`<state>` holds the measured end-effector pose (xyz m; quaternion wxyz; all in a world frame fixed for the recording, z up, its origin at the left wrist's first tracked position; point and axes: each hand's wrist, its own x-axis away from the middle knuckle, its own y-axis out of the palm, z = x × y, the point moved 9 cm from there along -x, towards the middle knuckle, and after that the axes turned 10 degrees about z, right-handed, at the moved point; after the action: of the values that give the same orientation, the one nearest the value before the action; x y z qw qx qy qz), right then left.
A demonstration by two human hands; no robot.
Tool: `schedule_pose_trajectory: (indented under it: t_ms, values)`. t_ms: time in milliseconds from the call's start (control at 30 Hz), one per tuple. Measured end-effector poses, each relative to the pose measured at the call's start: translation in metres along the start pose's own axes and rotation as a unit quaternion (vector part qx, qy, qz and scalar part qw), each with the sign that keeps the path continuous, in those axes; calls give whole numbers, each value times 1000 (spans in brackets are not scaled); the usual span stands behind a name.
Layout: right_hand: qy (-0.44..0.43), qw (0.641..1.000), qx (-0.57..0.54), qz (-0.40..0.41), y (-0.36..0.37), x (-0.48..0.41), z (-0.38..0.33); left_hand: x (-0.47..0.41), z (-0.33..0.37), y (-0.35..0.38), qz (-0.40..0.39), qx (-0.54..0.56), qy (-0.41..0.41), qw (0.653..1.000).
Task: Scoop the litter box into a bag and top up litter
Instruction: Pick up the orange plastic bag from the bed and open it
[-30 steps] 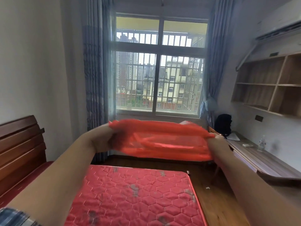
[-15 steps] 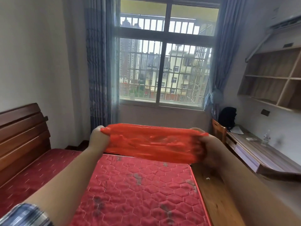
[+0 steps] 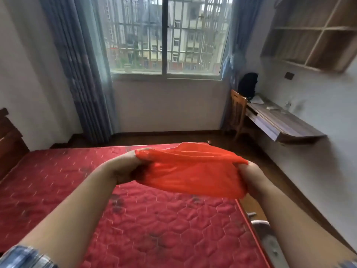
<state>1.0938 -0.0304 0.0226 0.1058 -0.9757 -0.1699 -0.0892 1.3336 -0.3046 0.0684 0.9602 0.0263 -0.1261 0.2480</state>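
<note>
Over the mattress (image 3: 154, 219), in mid-air, bag (image 3: 193, 171) is held between both hands. Thin red plastic, crumpled, sagging slack in the middle. Mouth is not clear, so I cannot tell if anything is inside. Bag is clear of the mattress, touching only the hands.

Left hand (image 3: 123, 169) grasps the bag's left end: fingers (image 3: 138, 160) curled tight, plastic bunched inside them. Right hand (image 3: 249, 176) grasps the right end the same way, its curled fingers partly hidden behind the plastic. Hands are well apart, both forearms stretched forward. Blue checked sleeve (image 3: 27, 258) at lower left.

Mattress is red, quilted in hexagons, with dark stains. Wooden headboard (image 3: 9, 138) at far left. Dark wood floor (image 3: 193, 138) lies beyond the mattress.

Barred window (image 3: 164, 35) is straight ahead, with a grey-blue curtain (image 3: 81, 64) beside it. On the right wall is a floating desk (image 3: 286, 124) with paper (image 3: 257, 99) on it. Chair (image 3: 238, 111) is just beside its far end, with a black object (image 3: 248, 85) behind. Shelf (image 3: 313, 31) hangs above the desk with open cubbies, contents too blurred to tell.
</note>
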Motion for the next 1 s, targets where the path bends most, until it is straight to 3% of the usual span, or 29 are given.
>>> schedule_pose_trajectory:
  t_ms: [67,133,233,300,367,433,533,600,700,900,1000]
  values:
    - [96,992,-78,-17,-13,24,38,-12,-28,9,-41,-53,-27,997]
    - [129,981,-142,-7,-34,50,57,-22,-54,23,-56,-106,-48,992]
    - [156,957,-243,12,-69,84,82,-37,-93,49,-13,-195,-62,979]
    - [157,955,-249,27,-92,100,96,-40,-115,68,25,-173,-81,981]
    - [161,965,-194,69,-117,107,120,-36,-134,93,8,-123,-108,986]
    - [149,975,-59,154,-150,112,144,-21,-148,121,-33,-87,-138,986]
    - [109,953,109,261,-188,126,165,-4,-168,158,-45,-63,-173,982]
    - [101,941,170,273,-203,136,182,1,-177,178,-6,-55,-181,982]
    - [154,929,235,242,-230,153,227,8,-185,211,59,-61,-176,981]
    - [282,937,124,163,-301,236,283,48,-186,292,139,-204,-127,961]
    - [275,934,108,201,-371,282,299,77,-181,361,95,-256,-45,961]
